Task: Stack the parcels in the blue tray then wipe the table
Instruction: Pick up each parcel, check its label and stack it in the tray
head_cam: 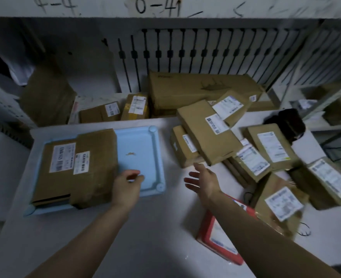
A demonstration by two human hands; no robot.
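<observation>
Red parcel (215, 234) lies half hidden under the right forearm, left hand (128, 183) hangs loosely curled and empty over the blue tray (139, 149) beside its two parcels (75, 165), right hand (202, 179) spread just short of the brown pile (207, 129) on the tabletop (155, 227).

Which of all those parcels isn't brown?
The red parcel with a white label, lying flat on the table nearest the camera; the others on the table are brown.
</observation>
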